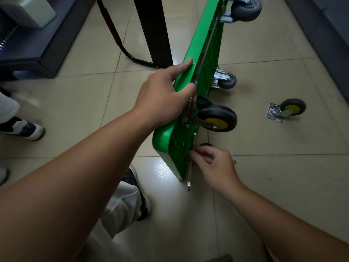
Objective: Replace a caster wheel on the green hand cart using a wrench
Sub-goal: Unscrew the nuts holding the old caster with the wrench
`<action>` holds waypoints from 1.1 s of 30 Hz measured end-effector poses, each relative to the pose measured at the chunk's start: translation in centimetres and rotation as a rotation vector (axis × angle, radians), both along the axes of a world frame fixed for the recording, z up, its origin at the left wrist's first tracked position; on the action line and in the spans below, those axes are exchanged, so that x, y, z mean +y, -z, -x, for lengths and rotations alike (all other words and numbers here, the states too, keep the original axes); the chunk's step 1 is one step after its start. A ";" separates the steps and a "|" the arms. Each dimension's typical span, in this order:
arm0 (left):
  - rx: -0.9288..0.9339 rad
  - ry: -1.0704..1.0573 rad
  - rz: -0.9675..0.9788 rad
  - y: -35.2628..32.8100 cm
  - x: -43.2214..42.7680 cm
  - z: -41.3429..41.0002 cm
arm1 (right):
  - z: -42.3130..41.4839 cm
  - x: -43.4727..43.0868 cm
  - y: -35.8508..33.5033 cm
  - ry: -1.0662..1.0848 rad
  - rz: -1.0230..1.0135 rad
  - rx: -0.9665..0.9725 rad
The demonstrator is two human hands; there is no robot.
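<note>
Steel wrench (189, 178) hangs at the near corner of the green hand cart (195, 46), which is tipped on edge on the floor. The right hand (213, 167) pinches what seems a fastener there; thread it squarely by fingers first. The left hand (160, 97), flat and spread, steadies the deck. Loose caster wheel (287, 110) lies well apart beyond.

My left hand (162, 97) presses on the tipped green cart (200, 48), my right hand (213, 167) curled beside the wrench (189, 178) below it.
</note>
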State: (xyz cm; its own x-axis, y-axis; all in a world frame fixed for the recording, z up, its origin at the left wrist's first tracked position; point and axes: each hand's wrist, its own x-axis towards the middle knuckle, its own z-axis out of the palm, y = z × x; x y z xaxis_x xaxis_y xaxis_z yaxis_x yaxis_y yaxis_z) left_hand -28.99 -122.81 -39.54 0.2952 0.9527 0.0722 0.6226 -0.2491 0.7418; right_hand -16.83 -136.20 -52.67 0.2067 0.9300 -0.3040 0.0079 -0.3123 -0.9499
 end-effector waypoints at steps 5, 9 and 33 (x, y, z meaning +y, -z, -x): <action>0.000 0.001 0.005 -0.3 -0.2 -0.1 | 1.5 0.6 -4.3 0.078 0.118 0.416; 0.031 -0.006 0.003 -0.3 -0.2 0.1 | 1.6 1.0 -5.9 0.108 0.186 0.511; 0.030 0.000 -0.026 -0.2 -0.1 0.1 | 1.5 1.4 -3.6 -0.010 0.017 0.142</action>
